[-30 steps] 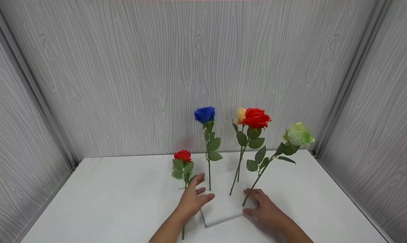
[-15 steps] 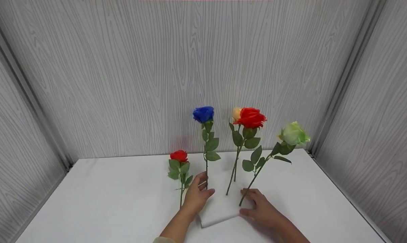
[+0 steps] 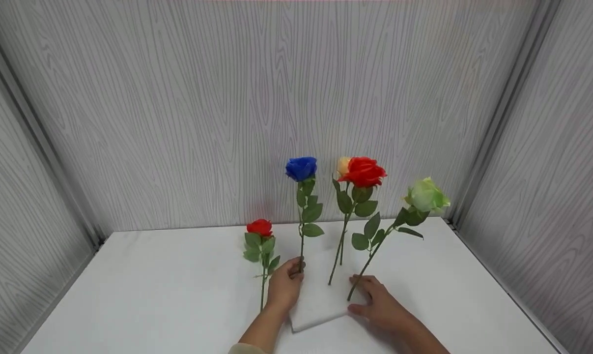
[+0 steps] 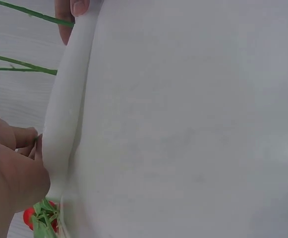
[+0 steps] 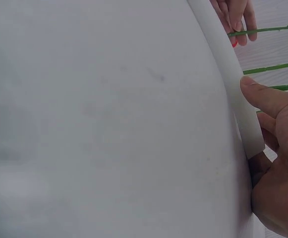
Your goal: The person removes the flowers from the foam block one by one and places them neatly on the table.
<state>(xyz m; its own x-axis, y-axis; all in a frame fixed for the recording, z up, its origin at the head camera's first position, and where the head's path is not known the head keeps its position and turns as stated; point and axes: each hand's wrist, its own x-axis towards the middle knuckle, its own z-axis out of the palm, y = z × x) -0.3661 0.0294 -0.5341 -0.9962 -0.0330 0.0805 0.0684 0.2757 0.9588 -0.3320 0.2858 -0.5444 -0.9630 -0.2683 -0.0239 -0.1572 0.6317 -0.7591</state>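
Observation:
My left hand (image 3: 284, 286) pinches the lower stem of the blue rose (image 3: 301, 169), which stands upright over the left part of a white block (image 3: 321, 314). In the right wrist view, the left fingers (image 5: 239, 12) close on this green stem. My right hand (image 3: 381, 306) grips the block's right side, with its thumb (image 5: 262, 95) on the front edge and the fingers curled round the side. A large red rose (image 3: 362, 172), a cream rose (image 3: 344, 166) partly hidden behind it, and a right-leaning pale green rose (image 3: 428, 195) stand in the block.
A smaller red rose (image 3: 260, 228) lies on the white table (image 3: 168, 285) left of the block, its lower stem hidden behind my left arm. Grey wood-grain panels (image 3: 203, 108) enclose the table at the back and both sides.
My left hand has moved right to the blue rose's stem and its fingers have closed on it. The blue bloom has shifted slightly right. My right hand stays on the block.

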